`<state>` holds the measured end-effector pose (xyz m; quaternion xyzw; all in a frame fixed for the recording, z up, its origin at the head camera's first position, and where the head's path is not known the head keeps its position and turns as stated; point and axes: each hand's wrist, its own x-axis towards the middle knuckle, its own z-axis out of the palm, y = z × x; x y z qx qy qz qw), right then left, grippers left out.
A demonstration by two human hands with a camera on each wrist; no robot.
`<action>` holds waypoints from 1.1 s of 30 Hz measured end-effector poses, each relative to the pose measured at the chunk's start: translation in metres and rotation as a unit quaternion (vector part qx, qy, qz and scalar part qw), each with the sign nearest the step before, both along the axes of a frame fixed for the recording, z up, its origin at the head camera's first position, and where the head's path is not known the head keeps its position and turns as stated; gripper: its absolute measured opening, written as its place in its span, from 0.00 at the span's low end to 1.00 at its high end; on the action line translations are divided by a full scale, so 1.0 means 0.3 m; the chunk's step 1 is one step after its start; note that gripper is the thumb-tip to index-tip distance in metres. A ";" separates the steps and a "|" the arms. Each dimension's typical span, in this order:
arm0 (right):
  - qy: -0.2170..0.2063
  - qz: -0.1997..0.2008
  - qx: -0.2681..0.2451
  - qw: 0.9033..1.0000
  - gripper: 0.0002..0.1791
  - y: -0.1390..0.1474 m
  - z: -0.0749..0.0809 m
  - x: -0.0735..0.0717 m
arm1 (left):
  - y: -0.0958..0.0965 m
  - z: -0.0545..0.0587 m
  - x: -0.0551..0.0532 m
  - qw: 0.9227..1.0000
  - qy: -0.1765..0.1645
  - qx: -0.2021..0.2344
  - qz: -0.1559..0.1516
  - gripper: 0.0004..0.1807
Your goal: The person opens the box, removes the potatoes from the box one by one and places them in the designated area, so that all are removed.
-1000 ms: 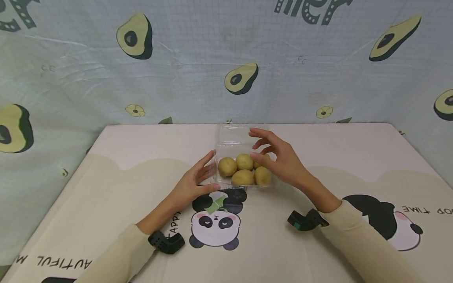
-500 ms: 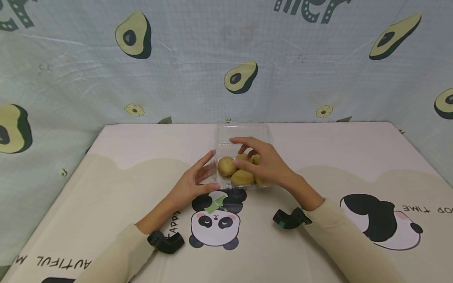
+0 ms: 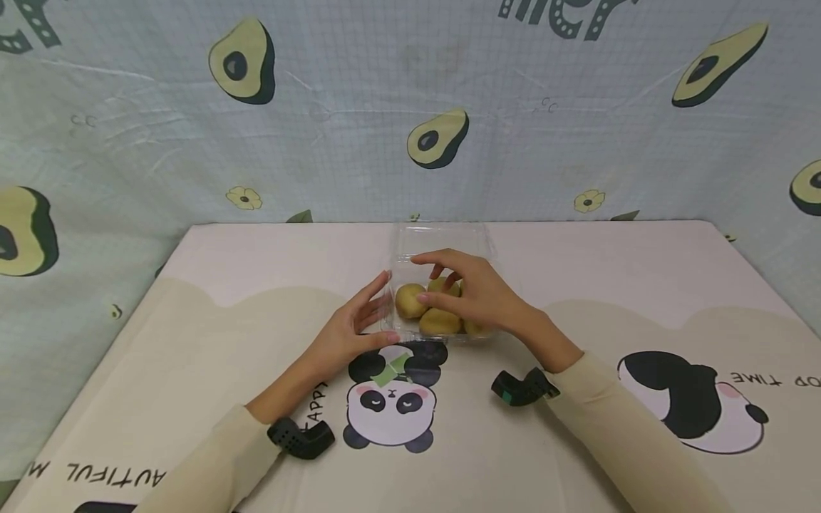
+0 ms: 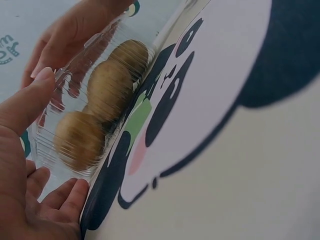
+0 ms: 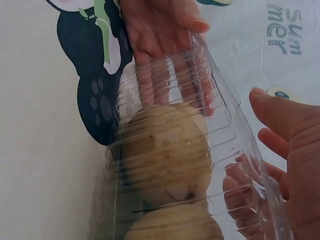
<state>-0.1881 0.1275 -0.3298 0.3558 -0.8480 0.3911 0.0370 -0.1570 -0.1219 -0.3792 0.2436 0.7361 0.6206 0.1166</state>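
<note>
A clear plastic clamshell box (image 3: 410, 244) stands with its lid folded back, several potatoes (image 3: 440, 322) inside. Along its left side my left hand (image 3: 346, 331) rests with fingers extended, thumb near the front corner. My right hand (image 3: 484, 291) reaches in over the box from the right, index finger and thumb stretched out and apart. Its lower fingers hang bent above the potatoes at the back, and the hand hides those on the right. In the right wrist view, a potato (image 5: 167, 155) shows through the ribbed wall, with the right thumb (image 5: 275, 112) above the rim.
The box sits on a pale table cover (image 3: 256, 370) printed with pandas, near the table's far edge. Behind hangs a light curtain (image 3: 346, 142) with avocado prints. Each wrist carries a black camera (image 3: 301, 438).
My right hand has moved left from the box's right side to over its middle, then shifted only slightly. My left hand and the box stay in place.
</note>
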 end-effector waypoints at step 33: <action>-0.047 -0.011 0.109 0.993 0.25 -0.048 -0.021 -0.027 | -0.008 -0.003 -0.002 1.000 0.007 -0.004 0.002 0.49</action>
